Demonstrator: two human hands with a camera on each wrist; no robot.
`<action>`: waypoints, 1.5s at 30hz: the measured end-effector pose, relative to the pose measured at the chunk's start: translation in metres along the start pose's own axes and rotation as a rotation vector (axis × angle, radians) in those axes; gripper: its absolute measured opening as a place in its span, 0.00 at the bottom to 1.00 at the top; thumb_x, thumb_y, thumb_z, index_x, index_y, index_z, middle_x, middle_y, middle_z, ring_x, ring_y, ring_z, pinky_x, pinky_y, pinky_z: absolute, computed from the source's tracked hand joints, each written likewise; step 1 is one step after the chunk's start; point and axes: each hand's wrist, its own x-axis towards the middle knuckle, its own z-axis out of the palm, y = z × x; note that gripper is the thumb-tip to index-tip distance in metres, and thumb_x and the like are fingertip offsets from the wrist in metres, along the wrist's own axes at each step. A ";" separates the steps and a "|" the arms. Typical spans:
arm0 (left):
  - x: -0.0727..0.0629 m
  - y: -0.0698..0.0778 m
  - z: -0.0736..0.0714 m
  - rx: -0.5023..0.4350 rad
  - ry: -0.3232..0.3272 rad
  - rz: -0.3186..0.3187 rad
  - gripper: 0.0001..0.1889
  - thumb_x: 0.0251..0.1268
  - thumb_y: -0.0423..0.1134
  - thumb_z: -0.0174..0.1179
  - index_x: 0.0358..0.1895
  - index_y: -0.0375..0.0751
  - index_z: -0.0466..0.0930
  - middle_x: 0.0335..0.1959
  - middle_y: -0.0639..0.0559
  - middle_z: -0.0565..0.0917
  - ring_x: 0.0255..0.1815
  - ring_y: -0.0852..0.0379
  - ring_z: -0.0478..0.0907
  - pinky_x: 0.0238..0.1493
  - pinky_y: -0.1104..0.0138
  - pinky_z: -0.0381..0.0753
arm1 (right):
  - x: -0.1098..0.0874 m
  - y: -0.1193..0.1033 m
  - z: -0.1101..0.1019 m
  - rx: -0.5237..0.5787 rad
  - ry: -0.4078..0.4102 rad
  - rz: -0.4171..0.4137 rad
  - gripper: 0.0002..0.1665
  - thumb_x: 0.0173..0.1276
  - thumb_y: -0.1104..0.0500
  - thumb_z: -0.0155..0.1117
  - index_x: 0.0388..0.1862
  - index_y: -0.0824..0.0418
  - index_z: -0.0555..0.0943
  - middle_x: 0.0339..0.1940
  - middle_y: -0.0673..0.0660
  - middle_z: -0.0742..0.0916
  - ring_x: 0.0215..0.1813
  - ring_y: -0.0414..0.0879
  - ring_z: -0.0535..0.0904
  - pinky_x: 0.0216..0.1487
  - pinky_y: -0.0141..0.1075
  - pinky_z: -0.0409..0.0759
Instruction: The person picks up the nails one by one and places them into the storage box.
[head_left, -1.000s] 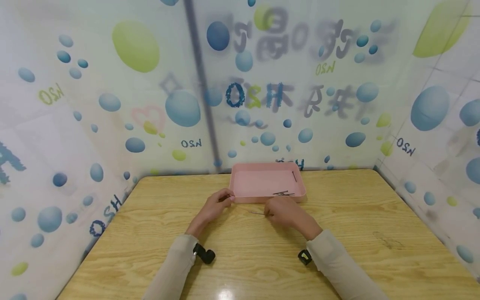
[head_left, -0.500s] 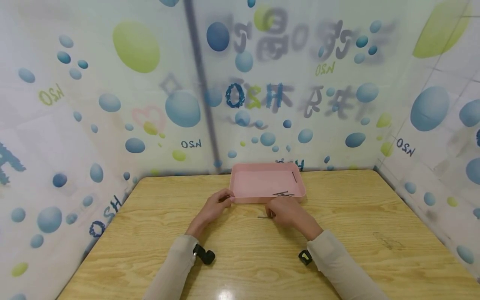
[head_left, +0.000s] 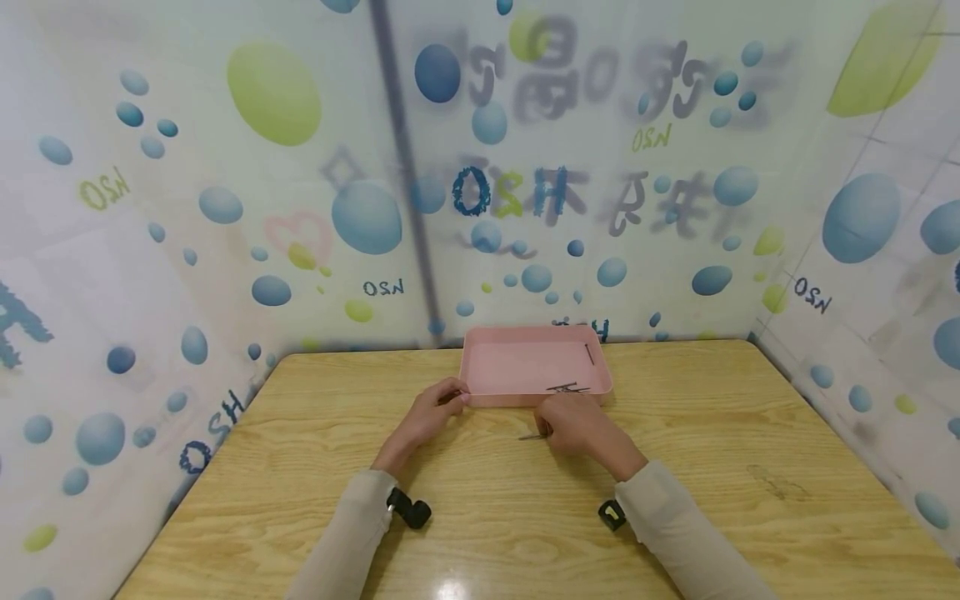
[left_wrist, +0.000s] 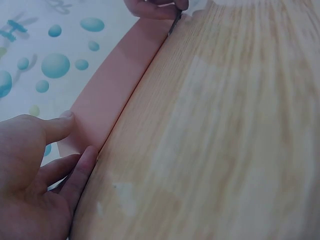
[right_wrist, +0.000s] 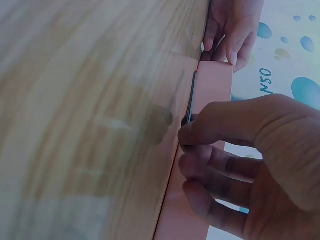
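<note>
A shallow pink tray [head_left: 534, 398] stands at the far side of the table. My left hand [head_left: 435, 408] holds its front left corner; in the left wrist view the thumb lies on the tray's wall [left_wrist: 107, 82] and the fingertips sit at its bottom corner. My right hand [head_left: 573, 422] is at the tray's front right, pinching a thin dark nail [right_wrist: 192, 95] between thumb and index finger. The nail points left, close over the wood in front of the tray wall. Inside the tray, several dark nails [head_left: 567, 387] lie by the front right, and another nail [head_left: 589, 354] lies along the right wall.
The wooden table [head_left: 480, 500] reaches back to a white curtain [head_left: 360, 317] printed with blue and green drops, which also hangs on both sides. A dark scrawled mark [head_left: 776, 482] shows on the right part of the tabletop.
The nail in my right hand has shifted right and a little nearer to me, and its angle has changed slightly. My left hand and the tray stay where they were.
</note>
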 end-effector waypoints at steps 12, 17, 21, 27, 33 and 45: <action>0.000 -0.001 0.000 -0.015 0.000 0.022 0.08 0.80 0.41 0.56 0.51 0.43 0.82 0.46 0.46 0.83 0.45 0.54 0.79 0.48 0.65 0.77 | -0.002 0.000 -0.011 0.028 0.013 0.014 0.12 0.62 0.66 0.70 0.23 0.51 0.82 0.22 0.44 0.79 0.26 0.40 0.72 0.30 0.34 0.71; 0.000 -0.002 0.000 -0.012 0.004 0.020 0.07 0.80 0.41 0.56 0.51 0.45 0.82 0.46 0.49 0.83 0.44 0.56 0.78 0.48 0.66 0.78 | -0.002 0.003 -0.010 0.004 0.046 -0.004 0.12 0.63 0.66 0.69 0.23 0.52 0.81 0.21 0.44 0.77 0.26 0.40 0.71 0.28 0.33 0.69; 0.001 -0.001 0.001 -0.019 0.006 0.024 0.08 0.80 0.40 0.56 0.51 0.43 0.82 0.47 0.46 0.84 0.45 0.53 0.79 0.50 0.63 0.79 | -0.002 0.004 -0.012 0.008 0.061 -0.005 0.12 0.62 0.66 0.68 0.23 0.52 0.80 0.21 0.45 0.76 0.26 0.41 0.70 0.28 0.34 0.66; 0.001 -0.002 0.000 -0.027 0.003 0.005 0.07 0.80 0.41 0.56 0.50 0.47 0.82 0.46 0.50 0.83 0.45 0.56 0.79 0.49 0.65 0.78 | -0.003 0.010 -0.017 0.043 0.063 -0.003 0.10 0.62 0.68 0.67 0.25 0.54 0.82 0.23 0.46 0.77 0.29 0.41 0.71 0.31 0.35 0.69; -0.001 0.001 0.000 -0.024 0.002 0.015 0.07 0.80 0.41 0.56 0.51 0.45 0.82 0.47 0.49 0.83 0.46 0.55 0.79 0.50 0.64 0.79 | -0.003 0.018 -0.022 0.002 0.133 -0.024 0.07 0.61 0.68 0.68 0.28 0.55 0.84 0.25 0.46 0.82 0.29 0.41 0.72 0.35 0.35 0.74; -0.002 0.002 0.000 -0.052 -0.001 0.019 0.09 0.80 0.42 0.57 0.52 0.42 0.82 0.48 0.44 0.84 0.47 0.48 0.80 0.52 0.57 0.80 | -0.008 0.027 -0.029 -0.071 0.276 0.079 0.02 0.65 0.59 0.74 0.35 0.56 0.89 0.31 0.50 0.87 0.33 0.42 0.80 0.34 0.39 0.84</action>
